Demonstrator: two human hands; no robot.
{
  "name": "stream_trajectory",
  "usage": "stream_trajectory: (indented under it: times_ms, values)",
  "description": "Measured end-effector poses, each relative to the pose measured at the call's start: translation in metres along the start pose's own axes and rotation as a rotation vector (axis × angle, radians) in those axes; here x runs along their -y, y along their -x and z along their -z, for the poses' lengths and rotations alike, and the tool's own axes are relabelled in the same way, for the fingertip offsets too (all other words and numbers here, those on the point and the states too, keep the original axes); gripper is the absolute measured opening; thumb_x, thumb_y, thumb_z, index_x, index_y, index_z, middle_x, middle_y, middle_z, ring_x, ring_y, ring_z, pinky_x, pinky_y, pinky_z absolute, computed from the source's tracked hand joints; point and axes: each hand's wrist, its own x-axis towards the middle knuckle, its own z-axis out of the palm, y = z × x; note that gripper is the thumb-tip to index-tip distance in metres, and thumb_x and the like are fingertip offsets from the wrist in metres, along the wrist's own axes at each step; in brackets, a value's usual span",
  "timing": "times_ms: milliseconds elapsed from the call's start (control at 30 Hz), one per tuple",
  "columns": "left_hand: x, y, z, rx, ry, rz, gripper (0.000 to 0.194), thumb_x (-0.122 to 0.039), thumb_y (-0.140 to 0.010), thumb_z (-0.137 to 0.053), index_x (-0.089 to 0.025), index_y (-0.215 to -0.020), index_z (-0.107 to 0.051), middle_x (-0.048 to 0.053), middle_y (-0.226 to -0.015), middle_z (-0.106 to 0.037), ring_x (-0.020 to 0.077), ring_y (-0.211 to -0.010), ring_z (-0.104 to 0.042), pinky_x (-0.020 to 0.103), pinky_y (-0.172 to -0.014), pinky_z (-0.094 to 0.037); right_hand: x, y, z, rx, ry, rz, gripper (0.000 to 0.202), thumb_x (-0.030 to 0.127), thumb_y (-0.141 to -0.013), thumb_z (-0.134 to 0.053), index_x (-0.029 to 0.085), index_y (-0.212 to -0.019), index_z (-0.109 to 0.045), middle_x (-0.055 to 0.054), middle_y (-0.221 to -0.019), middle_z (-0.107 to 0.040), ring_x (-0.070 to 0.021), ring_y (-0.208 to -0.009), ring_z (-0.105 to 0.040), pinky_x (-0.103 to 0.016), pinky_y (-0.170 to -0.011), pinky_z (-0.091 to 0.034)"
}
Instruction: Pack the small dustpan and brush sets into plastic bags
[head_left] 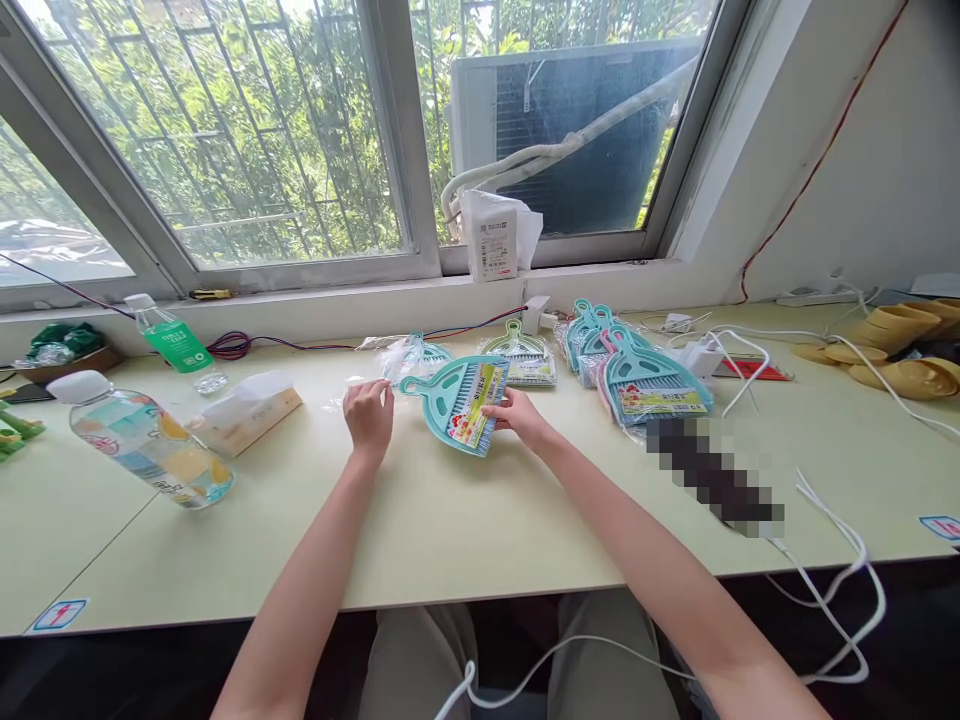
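Note:
A teal dustpan and brush set (pixel 442 398) with a yellow-green label is held up over the table by my right hand (pixel 517 415), which pinches its right, bristled side. Just left of the set's handle is my left hand (pixel 369 415), its fingers curled together at a bit of clear plastic; what they hold, if anything, is too small to tell. Behind the held set lie a wrapped green set (pixel 519 350) and a teal one in clear wrap (pixel 420 352). More wrapped teal sets (pixel 652 380) are piled to the right, a pink edge showing among them.
On the left stand a large bottle (pixel 154 440), a green-labelled bottle (pixel 176 345) and a tissue pack (pixel 247 412). White cables (pixel 847 550) and a pixelated dark object (pixel 712 475) lie at right. A white paper bag (pixel 496 235) sits on the windowsill.

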Motion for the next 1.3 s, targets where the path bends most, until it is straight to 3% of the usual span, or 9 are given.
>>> stream_trajectory:
  times_ms: [233, 367, 500, 600, 733, 1067, 1167, 1233, 1300]
  values:
    - [-0.003, 0.001, -0.001, -0.001, 0.072, -0.061, 0.027, -0.023, -0.09, -0.044, -0.019, -0.099, -0.07, 0.01, -0.102, -0.071, 0.0267, -0.1, -0.06, 0.047, -0.105, -0.032, -0.009, -0.003, -0.002, -0.134, -0.008, 0.018, 0.023, 0.009, -0.071, -0.068, 0.015, -0.092, -0.061, -0.007, -0.089, -0.072, -0.0178, -0.072, -0.07, -0.031, -0.061, -0.06]
    - [-0.01, 0.003, -0.002, -0.006, 0.17, -0.112, 0.028, -0.025, -0.091, -0.044, -0.021, -0.104, -0.069, 0.009, -0.096, -0.071, 0.0252, -0.098, -0.06, 0.048, -0.106, -0.032, -0.01, -0.001, -0.006, -0.01, -0.035, 0.003, 0.028, 0.012, -0.069, -0.071, 0.016, -0.095, -0.062, -0.007, -0.09, -0.073, -0.0194, -0.076, -0.07, -0.033, -0.065, -0.06]
    - [-0.022, 0.005, 0.001, 0.052, 0.278, -0.174, 0.027, -0.026, -0.091, -0.046, -0.023, -0.107, -0.068, 0.006, -0.104, -0.071, 0.0243, -0.102, -0.06, 0.041, -0.091, -0.047, -0.012, 0.001, -0.01, 0.103, -0.03, -0.005, 0.03, 0.015, -0.068, -0.074, 0.016, -0.096, -0.063, -0.007, -0.09, -0.073, -0.0193, -0.078, -0.07, -0.032, -0.066, -0.06]
    - [-0.03, 0.008, 0.002, 0.071, 0.341, -0.216, 0.026, -0.026, -0.092, -0.046, -0.024, -0.107, -0.067, 0.004, -0.108, -0.07, 0.0225, -0.106, -0.059, 0.037, -0.083, -0.051, -0.016, 0.001, -0.013, 0.026, -0.079, -0.004, 0.025, 0.014, -0.07, -0.072, 0.016, -0.093, -0.063, -0.007, -0.091, -0.073, -0.0185, -0.077, -0.07, -0.032, -0.068, -0.06]
    - [-0.039, 0.01, 0.002, 0.061, 0.367, -0.243, 0.025, -0.026, -0.092, -0.047, -0.025, -0.104, -0.068, 0.003, -0.111, -0.07, 0.022, -0.113, -0.058, 0.039, -0.088, -0.052, -0.018, 0.003, -0.017, -0.154, -0.214, -0.016, 0.019, 0.011, -0.075, -0.065, 0.017, -0.092, -0.059, -0.007, -0.095, -0.072, -0.016, -0.077, -0.07, -0.029, -0.071, -0.06]
    - [-0.063, 0.017, 0.009, 0.146, 0.488, -0.399, 0.023, -0.027, -0.091, -0.05, -0.028, -0.103, -0.069, 0.001, -0.115, -0.069, 0.02, -0.116, -0.058, 0.039, -0.094, -0.051, -0.017, 0.007, -0.032, -0.141, -0.159, 0.04, 0.02, 0.011, -0.072, -0.069, 0.017, -0.089, -0.059, -0.004, -0.086, -0.072, -0.0171, -0.076, -0.069, -0.036, -0.072, -0.061]
    - [-0.066, 0.015, 0.011, 0.043, 0.481, -0.276, 0.03, -0.033, -0.09, -0.051, -0.029, -0.118, -0.062, 0.002, -0.135, -0.055, 0.022, -0.133, -0.041, 0.044, -0.108, -0.038, -0.016, 0.005, -0.029, -0.15, -0.216, 0.054, 0.019, 0.016, -0.07, -0.073, 0.016, -0.084, -0.06, -0.005, -0.09, -0.072, -0.0181, -0.081, -0.069, -0.039, -0.079, -0.06]
    - [-0.065, 0.012, 0.011, -0.021, 0.516, -0.08, 0.054, -0.041, -0.087, -0.056, -0.029, -0.138, -0.044, 0.005, -0.152, -0.032, 0.0244, -0.143, -0.022, 0.047, -0.114, -0.028, -0.016, 0.004, -0.027, -0.133, -0.254, 0.071, 0.02, 0.019, -0.069, -0.075, 0.015, -0.083, -0.061, -0.006, -0.091, -0.073, -0.019, -0.084, -0.069, -0.04, -0.083, -0.059]
    - [-0.062, 0.007, 0.009, 0.024, 0.668, 0.139, 0.075, -0.048, -0.085, -0.057, -0.029, -0.148, -0.022, 0.009, -0.157, -0.019, 0.0261, -0.144, -0.018, 0.047, -0.112, -0.03, -0.015, 0.004, -0.027, -0.109, -0.282, 0.09, 0.022, 0.021, -0.068, -0.076, 0.015, -0.084, -0.062, -0.006, -0.092, -0.073, -0.0199, -0.086, -0.069, -0.042, -0.086, -0.058]
